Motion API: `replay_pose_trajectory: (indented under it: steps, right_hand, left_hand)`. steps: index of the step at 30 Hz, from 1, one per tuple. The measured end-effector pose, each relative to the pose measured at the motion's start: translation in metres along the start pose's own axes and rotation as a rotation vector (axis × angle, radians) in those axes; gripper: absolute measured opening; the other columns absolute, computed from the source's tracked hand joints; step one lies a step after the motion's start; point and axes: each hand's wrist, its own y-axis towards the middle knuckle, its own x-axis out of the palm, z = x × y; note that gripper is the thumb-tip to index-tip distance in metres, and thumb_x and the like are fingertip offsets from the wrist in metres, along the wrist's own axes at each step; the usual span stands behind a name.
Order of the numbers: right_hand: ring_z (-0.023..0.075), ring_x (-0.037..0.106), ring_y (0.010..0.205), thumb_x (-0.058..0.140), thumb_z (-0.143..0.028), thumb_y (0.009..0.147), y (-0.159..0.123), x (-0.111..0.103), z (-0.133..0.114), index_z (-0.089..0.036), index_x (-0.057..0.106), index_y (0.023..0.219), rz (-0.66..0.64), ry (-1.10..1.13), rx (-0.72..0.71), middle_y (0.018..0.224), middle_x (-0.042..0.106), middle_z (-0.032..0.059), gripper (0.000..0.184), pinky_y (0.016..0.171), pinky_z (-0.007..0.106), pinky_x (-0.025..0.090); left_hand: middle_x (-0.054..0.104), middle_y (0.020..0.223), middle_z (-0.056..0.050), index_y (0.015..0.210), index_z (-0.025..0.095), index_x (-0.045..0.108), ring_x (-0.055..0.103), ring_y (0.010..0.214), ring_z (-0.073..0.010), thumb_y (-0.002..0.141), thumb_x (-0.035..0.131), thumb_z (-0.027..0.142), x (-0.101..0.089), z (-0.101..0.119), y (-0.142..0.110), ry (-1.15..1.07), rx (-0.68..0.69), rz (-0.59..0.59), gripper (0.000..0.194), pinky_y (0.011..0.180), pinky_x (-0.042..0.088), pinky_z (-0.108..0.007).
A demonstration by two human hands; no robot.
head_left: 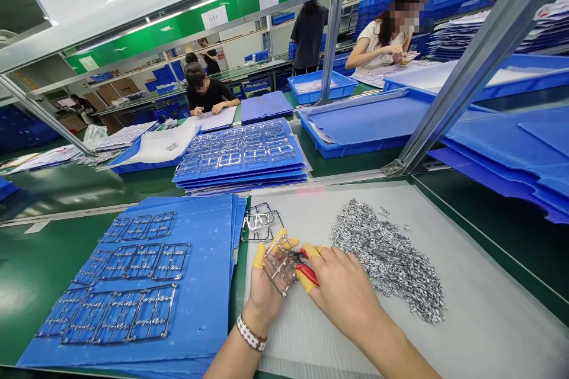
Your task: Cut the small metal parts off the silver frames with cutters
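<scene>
My left hand (269,275), with yellow finger cots, holds a small shiny metal frame (279,271) with crossbars and little parts on it. Red-handled cutting pliers (307,269) are gripped in my right hand (340,284), also in yellow finger cots, their jaws at the frame's right side. Just beyond my left fingers, another metal frame (258,220) lies on the translucent sheet (302,207). To the right, a heap of small silvery metal pieces (386,254) spreads over that sheet. The plier tips are too small to make out exactly.
At left, rows of metal frames (120,314) lie on blue boards (204,284). Behind stands a stack of blue sheets (240,174) bearing more frames. Blue trays (355,142) and a slanted metal post (462,71) are at right. Co-workers (208,92) sit across the bench.
</scene>
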Motion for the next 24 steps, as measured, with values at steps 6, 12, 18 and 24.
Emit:
replay_pose_trajectory:
  steps: [6,12,18,24]
  right_hand:
    - [0.0265,0.06,0.086,0.06,-0.022,0.081,0.007,0.003,0.0,-0.019,0.061,0.105,-0.012,0.024,0.021,0.087,0.066,0.0053,0.024,0.072,0.037,0.036]
    - [0.024,0.06,0.084,0.062,-0.022,0.08,0.009,0.002,-0.002,-0.021,0.062,0.097,-0.006,-0.011,0.011,0.086,0.067,0.0051,0.017,0.07,0.035,0.037]
    - [0.0235,0.061,0.082,0.064,-0.016,0.075,0.012,-0.003,-0.005,-0.02,0.062,0.097,-0.064,-0.062,0.015,0.086,0.067,0.0057,0.022,0.069,0.033,0.038]
    - [0.0258,0.059,0.085,0.061,-0.022,0.081,0.001,0.0,0.005,-0.02,0.063,0.1,-0.032,-0.035,0.018,0.088,0.067,0.0062,0.019,0.072,0.037,0.037]
  left_hand:
    - [0.07,0.109,-0.008,0.113,0.018,0.067,0.064,0.093,-0.0192,0.089,0.049,0.05,0.004,0.001,-0.001,-0.023,-0.011,0.016,0.044,0.08,0.046,-0.029]
    - [0.066,0.119,-0.011,0.122,0.019,0.063,0.058,0.111,-0.0254,0.088,0.047,0.054,-0.002,-0.002,0.001,0.06,0.022,0.004,0.05,0.091,0.044,-0.035]
    - [0.062,0.127,-0.01,0.129,0.022,0.057,0.053,0.12,-0.0264,0.089,0.046,0.055,-0.011,-0.006,0.002,0.19,0.054,0.026,0.053,0.094,0.042,-0.035]
    - [0.06,0.127,-0.014,0.123,0.017,0.061,0.056,0.115,-0.03,0.087,0.046,0.057,-0.004,0.001,0.0,0.106,0.015,0.02,0.056,0.087,0.047,-0.039]
